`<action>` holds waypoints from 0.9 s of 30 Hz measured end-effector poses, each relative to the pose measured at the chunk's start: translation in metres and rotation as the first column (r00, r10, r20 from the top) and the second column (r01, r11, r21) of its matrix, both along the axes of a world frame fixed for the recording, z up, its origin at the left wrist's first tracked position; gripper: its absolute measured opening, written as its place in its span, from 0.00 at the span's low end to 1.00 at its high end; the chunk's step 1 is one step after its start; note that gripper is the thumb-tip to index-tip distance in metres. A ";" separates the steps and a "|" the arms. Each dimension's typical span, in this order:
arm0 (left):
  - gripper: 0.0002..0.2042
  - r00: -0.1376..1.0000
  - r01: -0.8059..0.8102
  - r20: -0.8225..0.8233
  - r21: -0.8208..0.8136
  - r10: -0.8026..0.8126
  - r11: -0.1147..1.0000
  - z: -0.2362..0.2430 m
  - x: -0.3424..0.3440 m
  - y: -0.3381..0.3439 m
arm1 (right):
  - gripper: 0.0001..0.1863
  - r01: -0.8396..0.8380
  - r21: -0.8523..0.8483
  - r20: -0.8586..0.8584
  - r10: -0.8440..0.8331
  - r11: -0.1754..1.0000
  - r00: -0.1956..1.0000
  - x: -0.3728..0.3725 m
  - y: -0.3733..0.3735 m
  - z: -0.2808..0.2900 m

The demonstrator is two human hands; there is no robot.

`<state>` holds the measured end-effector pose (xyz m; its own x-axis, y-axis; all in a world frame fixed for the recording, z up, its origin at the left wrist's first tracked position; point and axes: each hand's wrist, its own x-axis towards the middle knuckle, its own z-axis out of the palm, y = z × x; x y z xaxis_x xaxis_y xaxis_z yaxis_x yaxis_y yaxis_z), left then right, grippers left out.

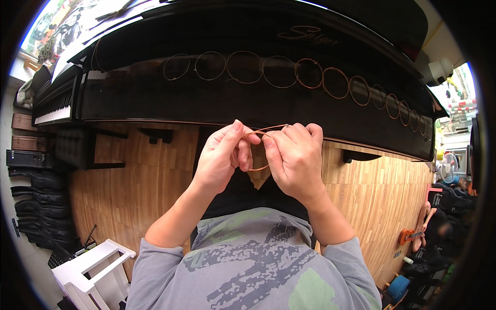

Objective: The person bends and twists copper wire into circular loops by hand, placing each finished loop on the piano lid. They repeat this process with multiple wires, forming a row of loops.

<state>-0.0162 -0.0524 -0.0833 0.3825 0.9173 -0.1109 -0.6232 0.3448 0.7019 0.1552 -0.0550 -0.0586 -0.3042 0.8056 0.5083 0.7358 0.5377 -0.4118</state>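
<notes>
I receive one view, from the left of two fisheye cameras worn on the person's head. It looks down and somewhat forward: the grey shirt (243, 258) is very near to the lens at the lower edge, the fingers (244, 155) are close, near the middle, and the black piano (206, 98) lies farther, across the upper part. So wide is the view that I see the room on both sides, and the piano's edges bend inside a dark rim.

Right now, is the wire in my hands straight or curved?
Curved: the wire arcs between the left hand and right hand. The hands hide part.
</notes>
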 end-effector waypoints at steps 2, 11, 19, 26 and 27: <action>0.13 0.977 -0.114 -0.171 0.082 0.127 0.990 0.005 0.005 -0.002 | 0.07 0.023 -0.003 -0.005 -0.023 1.000 1.000 0.000 0.001 -0.002; 0.18 0.163 0.158 -0.107 0.984 0.981 0.081 -0.008 0.005 -0.019 | 0.13 0.034 -0.196 -0.176 -0.069 0.980 0.982 -0.002 0.001 -0.005; 0.07 0.204 0.358 -0.275 0.914 0.940 0.190 0.012 0.000 -0.006 | 0.19 -0.529 -0.513 -0.797 -0.146 0.677 0.586 0.000 -0.009 0.006; 0.11 0.705 -0.061 -0.466 0.711 0.534 0.701 0.004 0.018 -0.022 | 0.16 -0.610 -0.409 -0.883 -0.125 0.679 0.453 -0.001 -0.016 0.002; 0.11 0.753 -0.069 -0.463 0.650 0.467 0.756 0.008 0.018 -0.022 | 0.15 -0.568 -0.397 -0.868 -0.095 0.721 0.487 -0.001 -0.016 -0.002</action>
